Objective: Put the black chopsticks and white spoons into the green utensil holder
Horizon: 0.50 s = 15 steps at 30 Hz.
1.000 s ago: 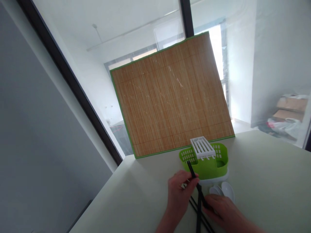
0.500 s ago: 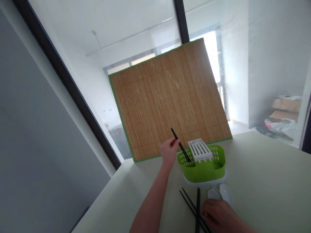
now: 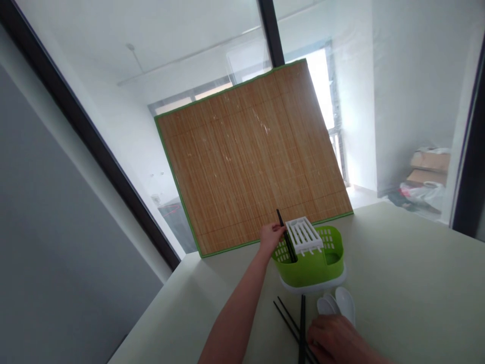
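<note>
My left hand (image 3: 272, 236) pinches a pair of black chopsticks (image 3: 287, 240) near their upper part. Their lower ends are down inside the left compartment of a green utensil holder (image 3: 312, 273) with perforated walls. A white slatted rack (image 3: 304, 235) with small hooks sits across the holder's middle. My right hand (image 3: 335, 336) rests low on the table with curled fingers, beside more black chopsticks (image 3: 302, 323) that lie crossed. Several white spoons (image 3: 345, 303) lie just beyond it, their handles partly covered by the hand. What its fingers hold, if anything, is hidden.
A bamboo mat (image 3: 250, 162) with green edging leans against the glass behind the holder. The pale table (image 3: 401, 273) reaches to the glass partition and its dark frame (image 3: 271, 30). Beyond the glass, boxes and plastic bags (image 3: 428, 177) are piled at the right.
My left hand has moved down and right relative to the holder, lowering the chopsticks deeper into its left compartment. My right hand stays by the spoons. The view has shifted slightly.
</note>
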Tool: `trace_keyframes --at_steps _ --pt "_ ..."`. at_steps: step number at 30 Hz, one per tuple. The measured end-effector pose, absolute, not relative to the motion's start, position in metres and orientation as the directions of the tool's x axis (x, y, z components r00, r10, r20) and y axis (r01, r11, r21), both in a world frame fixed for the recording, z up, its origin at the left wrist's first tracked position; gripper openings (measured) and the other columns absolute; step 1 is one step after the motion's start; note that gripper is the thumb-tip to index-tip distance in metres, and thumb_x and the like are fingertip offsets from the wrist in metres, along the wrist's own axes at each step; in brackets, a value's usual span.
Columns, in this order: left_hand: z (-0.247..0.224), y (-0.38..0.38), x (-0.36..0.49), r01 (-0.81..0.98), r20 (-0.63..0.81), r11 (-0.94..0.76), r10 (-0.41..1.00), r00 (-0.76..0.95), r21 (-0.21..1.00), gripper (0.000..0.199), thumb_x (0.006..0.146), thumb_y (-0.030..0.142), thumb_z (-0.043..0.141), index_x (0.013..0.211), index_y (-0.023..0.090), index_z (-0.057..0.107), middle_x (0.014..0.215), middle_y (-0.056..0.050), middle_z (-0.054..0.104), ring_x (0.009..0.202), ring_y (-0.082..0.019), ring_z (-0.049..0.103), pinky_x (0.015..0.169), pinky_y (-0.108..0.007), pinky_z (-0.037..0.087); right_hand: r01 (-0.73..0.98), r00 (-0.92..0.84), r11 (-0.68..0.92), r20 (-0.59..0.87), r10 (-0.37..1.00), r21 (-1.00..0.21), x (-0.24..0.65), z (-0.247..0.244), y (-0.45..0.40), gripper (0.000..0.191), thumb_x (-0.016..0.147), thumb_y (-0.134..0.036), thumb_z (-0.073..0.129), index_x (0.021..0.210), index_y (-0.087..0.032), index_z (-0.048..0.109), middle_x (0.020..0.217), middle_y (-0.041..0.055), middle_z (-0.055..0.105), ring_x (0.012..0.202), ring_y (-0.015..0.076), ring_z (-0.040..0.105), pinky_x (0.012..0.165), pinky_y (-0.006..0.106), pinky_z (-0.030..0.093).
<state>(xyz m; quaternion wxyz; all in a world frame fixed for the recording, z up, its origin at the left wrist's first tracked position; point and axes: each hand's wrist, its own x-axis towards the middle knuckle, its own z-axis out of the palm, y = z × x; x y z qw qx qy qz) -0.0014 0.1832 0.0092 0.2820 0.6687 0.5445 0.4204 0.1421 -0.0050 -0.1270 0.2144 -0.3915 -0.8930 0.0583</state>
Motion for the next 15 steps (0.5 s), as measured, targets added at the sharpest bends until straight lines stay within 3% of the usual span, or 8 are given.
trace_keyframes --at_steps 4,8,15 --pt "0.007 0.185 -0.002 0.497 0.223 -0.224 0.973 0.062 0.839 0.02 0.084 0.021 0.058 0.097 0.011 0.07 0.083 -0.01 0.072 0.061 -0.012 0.064 0.053 -0.021 0.052 0.688 -0.595 0.675 0.326 0.734 -0.265 0.141 -0.128 -0.005 0.008 0.073 -0.014 0.056 0.073 -0.022 0.059 0.072 -0.0021 0.066 0.068 0.0165 0.063 0.058 0.027 0.03" --pt "0.007 0.183 -0.005 0.557 0.235 -0.257 0.965 0.113 0.789 0.02 0.078 0.017 0.063 0.095 0.014 0.072 0.081 -0.007 0.072 0.065 -0.015 0.065 0.058 -0.025 0.052 0.692 -0.596 0.673 0.32 0.737 -0.261 0.142 -0.127 -0.004 0.009 0.074 -0.014 0.056 0.074 -0.022 0.06 0.073 -0.0017 0.067 0.069 0.017 0.064 0.059 0.027 0.031" --pt "0.016 0.165 -0.009 0.653 0.408 -0.334 0.912 0.042 0.68 0.023 0.076 0.024 0.065 0.097 0.016 0.072 0.091 -0.009 0.07 0.08 -0.02 0.064 0.078 -0.034 0.049 0.737 -0.554 0.622 0.291 0.78 -0.264 0.141 -0.123 -0.007 0.003 0.07 -0.021 0.064 0.07 -0.022 0.062 0.072 -0.002 0.069 0.067 0.0182 0.064 0.057 0.027 0.032"
